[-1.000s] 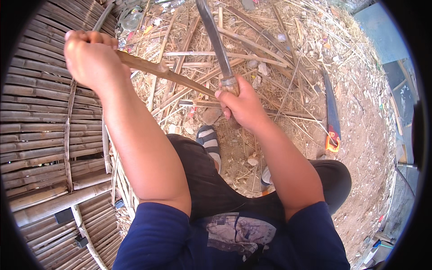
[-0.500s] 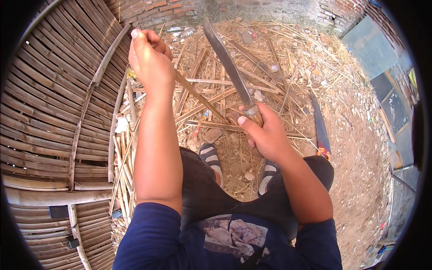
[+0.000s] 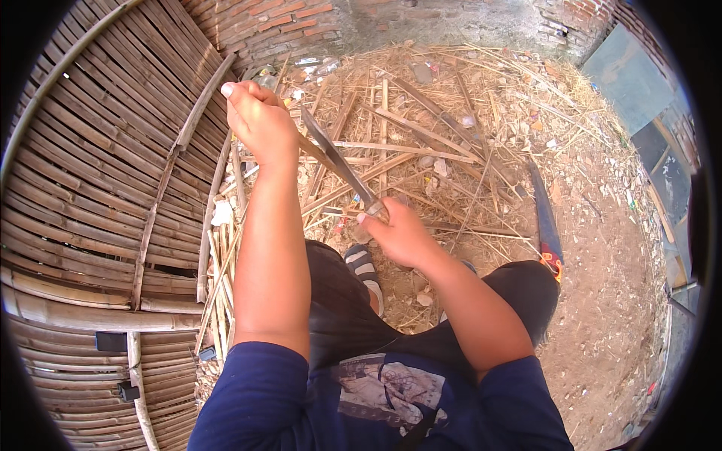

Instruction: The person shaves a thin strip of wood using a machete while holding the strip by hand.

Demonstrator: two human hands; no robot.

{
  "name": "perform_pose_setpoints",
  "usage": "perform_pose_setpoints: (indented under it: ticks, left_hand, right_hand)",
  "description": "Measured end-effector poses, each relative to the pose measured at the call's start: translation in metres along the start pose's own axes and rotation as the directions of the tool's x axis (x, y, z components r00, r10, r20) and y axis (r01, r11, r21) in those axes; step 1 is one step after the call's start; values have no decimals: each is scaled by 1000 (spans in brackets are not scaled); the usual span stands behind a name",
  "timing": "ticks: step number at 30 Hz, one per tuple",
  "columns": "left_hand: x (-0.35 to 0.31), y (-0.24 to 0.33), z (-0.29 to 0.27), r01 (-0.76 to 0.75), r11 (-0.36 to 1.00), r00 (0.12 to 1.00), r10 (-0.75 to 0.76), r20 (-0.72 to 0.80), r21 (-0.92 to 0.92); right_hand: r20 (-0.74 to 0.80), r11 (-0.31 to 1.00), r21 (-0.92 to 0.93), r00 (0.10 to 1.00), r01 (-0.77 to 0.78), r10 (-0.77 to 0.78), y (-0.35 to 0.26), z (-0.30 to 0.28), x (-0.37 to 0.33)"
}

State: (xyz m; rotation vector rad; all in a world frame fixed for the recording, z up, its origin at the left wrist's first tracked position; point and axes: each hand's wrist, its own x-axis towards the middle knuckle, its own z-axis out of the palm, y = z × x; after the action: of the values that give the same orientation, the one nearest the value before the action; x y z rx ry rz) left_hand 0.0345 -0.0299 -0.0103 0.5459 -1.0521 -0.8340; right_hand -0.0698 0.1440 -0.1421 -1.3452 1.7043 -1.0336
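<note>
The right hand [image 3: 402, 234] wraps its fingers around 1 long, dark metal knife [image 3: 343, 167]. Farther out, the left hand [image 3: 263, 124] curls its fingers around 1 thin brown wooden stick [image 3: 310, 150]. The knife crosses over it; I cannot tell if they touch. Beyond, long tan sticks [image 3: 410, 150] lie on yellow straw [image 3: 571, 113] before a red brick wall [image 3: 293, 22].

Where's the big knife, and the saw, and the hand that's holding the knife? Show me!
Big knife [image 3: 341, 162]: head view, on the middle of its blade.
Saw [image 3: 545, 213]: head view, on its dark blade.
Right hand [image 3: 406, 234]: head view, on the back of the hand.
</note>
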Motion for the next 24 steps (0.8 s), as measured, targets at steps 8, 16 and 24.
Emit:
perform_pose_setpoints:
  ticks: [8,16,24]
  left_hand:
    - [0,-6,10,-12,1000,999,12,36,7]
    - [-3,-11,17,-1,1000,1000,0,25,8]
    - [6,-10,16,63,994,974,-42,222,-88]
  right_hand:
    - [-344,913,313,927,262,-148,-34,-24,-17]
    - [9,1000,8,1000,-23,23,22,-5,11]
    - [165,892,412,978,-185,127,29,-35,-2]
